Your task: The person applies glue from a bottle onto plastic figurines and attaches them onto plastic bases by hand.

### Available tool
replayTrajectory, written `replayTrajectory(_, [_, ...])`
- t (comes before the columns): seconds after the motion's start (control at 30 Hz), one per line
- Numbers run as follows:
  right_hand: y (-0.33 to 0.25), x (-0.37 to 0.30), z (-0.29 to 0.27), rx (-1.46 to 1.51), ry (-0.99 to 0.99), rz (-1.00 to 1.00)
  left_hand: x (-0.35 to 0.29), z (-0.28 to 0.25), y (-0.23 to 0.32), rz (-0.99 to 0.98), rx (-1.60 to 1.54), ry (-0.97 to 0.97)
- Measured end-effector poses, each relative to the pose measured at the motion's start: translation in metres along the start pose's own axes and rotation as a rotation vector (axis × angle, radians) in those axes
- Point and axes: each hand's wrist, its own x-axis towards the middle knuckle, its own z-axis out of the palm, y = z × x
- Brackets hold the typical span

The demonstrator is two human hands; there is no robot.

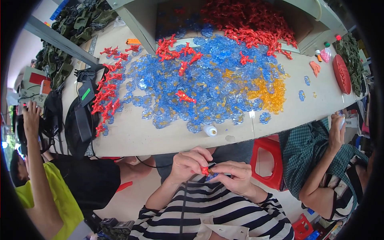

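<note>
Just beyond the table's near edge, over my lap, my two hands meet. My left hand [187, 165] is closed, pinching a small shiny red plastic figure [205, 171] between thumb and fingers. Against it, my right hand [236, 175] grips a blue translucent plastic piece [211, 177] in a closed pinch. The two parts touch or nearly touch; fingers cover much of both, so I cannot tell whether they are joined. A small white bottle [210, 130] leans or lies at the table edge in front of my hands.
Blue translucent pieces [160, 88] are heaped over the table, with yellow pieces [272, 94] at right. Red figures [256, 28] fill the box behind; more [108, 96] line the left. A red bowl [342, 74] stands far right. Co-workers sit either side; a red stool [266, 166] is right.
</note>
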Motion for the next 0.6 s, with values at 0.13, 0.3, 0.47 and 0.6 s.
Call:
replayTrajectory(0.13, [0.000,0.003,0.000,-0.119,-0.002,-0.177,-0.005,-0.002,-0.009,-0.008,-0.094,0.053])
replayTrajectory(0.3, [0.000,0.005,0.000,-0.150,0.006,-0.240,0.000,-0.006,-0.003,-0.121,-0.102,0.000])
replayTrajectory(0.47, [0.004,0.004,-0.001,-0.203,0.019,-0.334,0.001,-0.002,-0.003,-0.179,-0.141,-0.015])
replayTrajectory(0.6, [0.008,0.003,-0.001,-0.212,0.016,-0.388,0.004,-0.004,0.003,-0.202,-0.154,-0.037])
